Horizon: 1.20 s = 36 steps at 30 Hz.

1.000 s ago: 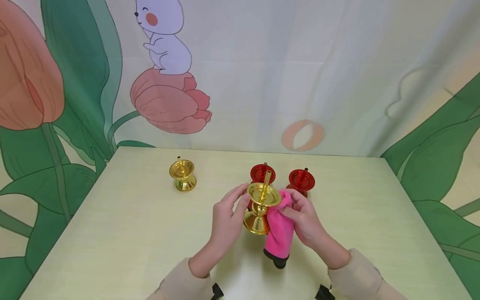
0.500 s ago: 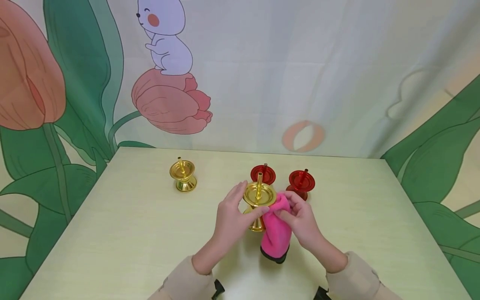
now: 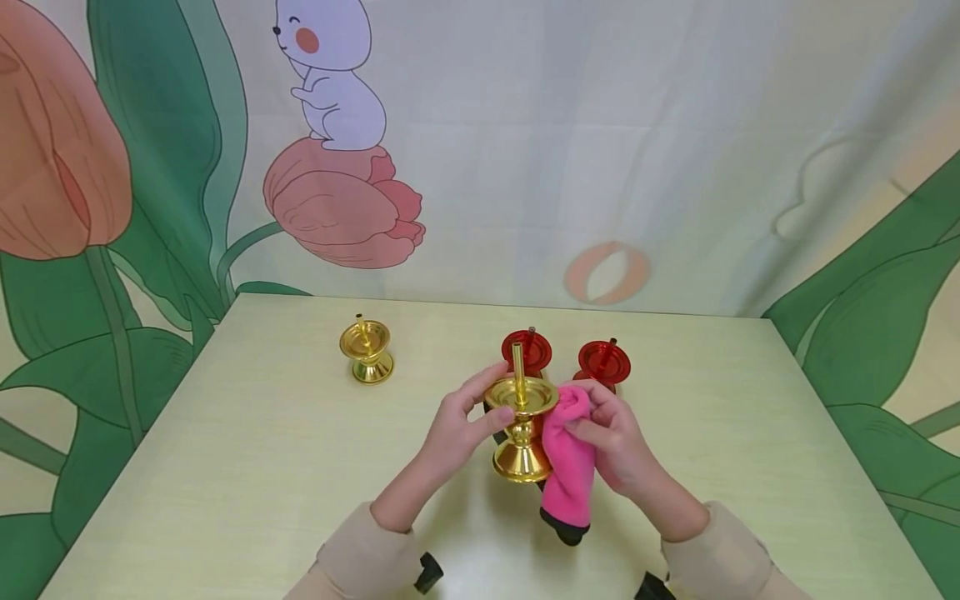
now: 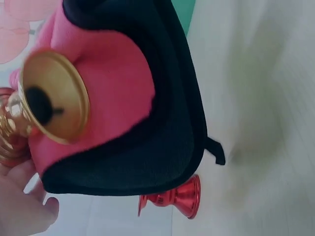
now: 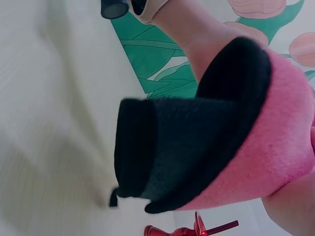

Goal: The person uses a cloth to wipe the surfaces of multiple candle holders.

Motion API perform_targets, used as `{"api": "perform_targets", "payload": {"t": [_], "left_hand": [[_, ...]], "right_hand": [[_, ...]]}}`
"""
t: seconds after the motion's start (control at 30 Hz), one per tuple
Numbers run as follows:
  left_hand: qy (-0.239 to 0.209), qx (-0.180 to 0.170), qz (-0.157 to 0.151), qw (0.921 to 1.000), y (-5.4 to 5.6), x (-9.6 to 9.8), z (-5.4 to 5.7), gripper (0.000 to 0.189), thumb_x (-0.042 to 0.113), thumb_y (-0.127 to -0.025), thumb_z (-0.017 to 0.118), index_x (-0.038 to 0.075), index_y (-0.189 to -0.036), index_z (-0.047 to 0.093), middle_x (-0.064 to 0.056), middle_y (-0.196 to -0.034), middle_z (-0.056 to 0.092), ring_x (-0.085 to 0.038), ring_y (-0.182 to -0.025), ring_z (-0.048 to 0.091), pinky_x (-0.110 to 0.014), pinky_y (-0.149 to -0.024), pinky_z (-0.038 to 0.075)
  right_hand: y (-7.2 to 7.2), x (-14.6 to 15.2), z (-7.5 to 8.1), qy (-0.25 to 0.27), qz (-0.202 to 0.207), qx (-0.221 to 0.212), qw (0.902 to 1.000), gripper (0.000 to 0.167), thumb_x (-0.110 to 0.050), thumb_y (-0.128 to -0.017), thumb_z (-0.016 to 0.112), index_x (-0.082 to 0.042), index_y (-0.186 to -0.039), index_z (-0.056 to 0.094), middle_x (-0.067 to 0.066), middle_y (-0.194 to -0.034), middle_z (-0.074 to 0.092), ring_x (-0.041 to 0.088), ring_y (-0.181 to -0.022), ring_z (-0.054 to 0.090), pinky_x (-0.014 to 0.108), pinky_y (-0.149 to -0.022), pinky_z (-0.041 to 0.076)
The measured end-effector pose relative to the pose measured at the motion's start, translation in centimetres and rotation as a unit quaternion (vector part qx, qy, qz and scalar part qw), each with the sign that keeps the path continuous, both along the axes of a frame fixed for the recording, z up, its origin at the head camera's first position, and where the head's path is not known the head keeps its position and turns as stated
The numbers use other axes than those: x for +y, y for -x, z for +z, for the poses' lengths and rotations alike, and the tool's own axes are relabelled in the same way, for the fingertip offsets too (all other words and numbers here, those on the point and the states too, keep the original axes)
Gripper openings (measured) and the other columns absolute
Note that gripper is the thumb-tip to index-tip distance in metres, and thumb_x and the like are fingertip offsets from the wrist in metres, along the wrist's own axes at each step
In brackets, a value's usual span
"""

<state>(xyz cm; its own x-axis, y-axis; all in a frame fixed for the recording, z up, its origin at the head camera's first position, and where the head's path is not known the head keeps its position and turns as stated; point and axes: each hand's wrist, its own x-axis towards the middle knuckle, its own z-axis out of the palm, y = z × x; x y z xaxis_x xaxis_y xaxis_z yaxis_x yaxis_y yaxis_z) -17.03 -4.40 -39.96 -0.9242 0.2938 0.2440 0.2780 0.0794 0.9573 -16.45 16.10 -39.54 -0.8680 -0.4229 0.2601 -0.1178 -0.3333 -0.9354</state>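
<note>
In the head view my left hand (image 3: 459, 423) grips a gold candle holder (image 3: 522, 458) just under its dish, thumb in front and fingers behind. The holder is upright with its tube pointing up. My right hand (image 3: 621, 437) pinches a pink cloth (image 3: 567, 475) with black edging, bunched against the holder's right side and hanging below it. The left wrist view shows the holder's flared base (image 4: 74, 98) with a dark round underside in front of the cloth (image 4: 115, 73). From the right wrist the cloth (image 5: 275, 157) shows its dark inner side and covers most of the right hand.
Another gold candle holder (image 3: 366, 354) stands on the pale table (image 3: 247, 467) at the back left. Two red candle holders stand behind my hands, one (image 3: 536, 346) partly hidden and one (image 3: 603, 362) to the right. A printed curtain (image 3: 480, 167) hangs behind the table.
The gold holder and cloth dip away from me, then come back lower and nearer. My left thumb, which reached across to the cloth half a second ago, now lies on the holder below its dish.
</note>
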Motion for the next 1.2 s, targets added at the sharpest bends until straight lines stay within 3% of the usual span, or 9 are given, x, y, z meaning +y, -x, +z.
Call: {"api": "perform_targets", "payload": {"t": [0.13,0.3,0.4,0.53,0.67,0.77,0.9,1.03,1.2], "left_hand": [[0.024,0.003,-0.008,0.9997,0.2,-0.1,0.0,0.068,0.044,-0.082,0.057,0.01,-0.136,0.034,-0.006,-0.135,0.042,-0.023,-0.131,0.028,-0.049,-0.103,0.026],[0.06,-0.01,0.104,0.9927,0.1,0.2,-0.1,0.058,0.035,-0.078,0.065,0.013,-0.128,0.045,-0.002,-0.123,0.056,-0.018,-0.122,0.044,-0.047,-0.101,0.031],[0.102,0.017,0.149,0.9835,-0.4,0.6,0.4,0.051,0.035,-0.079,0.063,0.008,-0.121,0.053,-0.006,-0.119,0.058,-0.02,-0.116,0.05,-0.042,-0.097,0.038],[0.175,0.067,0.137,0.9728,-1.1,1.0,1.1,0.051,0.032,-0.088,0.051,-0.001,-0.127,0.046,-0.015,-0.127,0.05,-0.025,-0.118,0.047,-0.039,-0.096,0.04],[0.2,0.036,0.104,0.9736,-1.4,1.2,1.5,0.059,0.036,-0.09,0.047,-0.003,-0.133,0.034,-0.018,-0.136,0.038,-0.027,-0.116,0.048,-0.04,-0.099,0.036],[0.199,-0.015,0.104,0.9744,-1.3,1.4,1.5,0.076,0.049,-0.082,0.054,-0.001,-0.135,0.031,-0.016,-0.139,0.035,-0.026,-0.12,0.045,-0.042,-0.1,0.035],[0.162,-0.058,0.135,0.9757,-0.8,1.7,1.1,0.088,0.057,-0.07,0.063,0.004,-0.135,0.035,-0.011,-0.138,0.038,-0.024,-0.127,0.036,-0.042,-0.099,0.037],[0.106,-0.065,0.154,0.9802,-0.3,1.5,0.5,0.08,0.051,-0.068,0.068,0.009,-0.131,0.043,-0.005,-0.134,0.044,-0.02,-0.125,0.039,-0.041,-0.098,0.037],[0.037,-0.071,0.126,0.9889,0.0,1.2,0.2,0.07,0.039,-0.069,0.072,0.011,-0.128,0.047,-0.001,-0.131,0.048,-0.018,-0.123,0.042,-0.04,-0.101,0.034]], "right_hand": [[0.1,0.2,-0.1,0.02,0.012,-0.005,0.9997,0.034,0.009,-0.084,0.04,-0.012,-0.107,0.053,-0.006,-0.096,0.063,0.005,-0.089,0.06,0.017,-0.075,0.05],[0.1,0.2,-0.4,0.015,-0.024,-0.008,0.9996,0.03,0.007,-0.083,0.043,-0.011,-0.106,0.052,-0.006,-0.096,0.062,0.005,-0.088,0.059,0.017,-0.074,0.05],[0.0,0.0,-0.4,-0.015,-0.071,-0.013,0.9973,0.032,0.009,-0.083,0.044,-0.014,-0.103,0.053,-0.008,-0.096,0.061,0.004,-0.087,0.059,0.017,-0.074,0.05],[0.0,-0.2,-0.5,-0.075,-0.128,0.01,0.9889,0.031,0.013,-0.081,0.046,-0.008,-0.104,0.052,-0.01,-0.096,0.061,0.003,-0.086,0.059,0.016,-0.074,0.05],[-0.2,-0.5,-0.6,-0.157,-0.169,0.051,0.9718,0.029,0.01,-0.081,0.051,0.003,-0.108,0.049,-0.013,-0.094,0.061,0.003,-0.083,0.058,0.017,-0.071,0.051],[-0.4,-0.8,-0.6,-0.196,-0.181,0.084,0.9601,0.031,0.01,-0.08,0.053,0.004,-0.111,0.048,-0.013,-0.094,0.06,0.003,-0.084,0.057,0.019,-0.07,0.051],[-0.7,-1.0,-0.7,-0.195,-0.172,0.119,0.9582,0.032,0.01,-0.08,0.054,0.005,-0.112,0.048,-0.012,-0.098,0.059,0.003,-0.088,0.057,0.019,-0.071,0.051],[-1.0,-1.0,-0.5,-0.178,-0.148,0.126,0.9645,0.031,0.01,-0.081,0.053,0.008,-0.111,0.045,-0.011,-0.103,0.057,0.002,-0.092,0.056,0.017,-0.074,0.05],[-0.8,-0.6,-0.2,-0.126,-0.104,0.08,0.9834,0.028,0.01,-0.083,0.046,0.007,-0.11,0.043,-0.009,-0.104,0.056,0.003,-0.092,0.055,0.017,-0.076,0.049]]}}
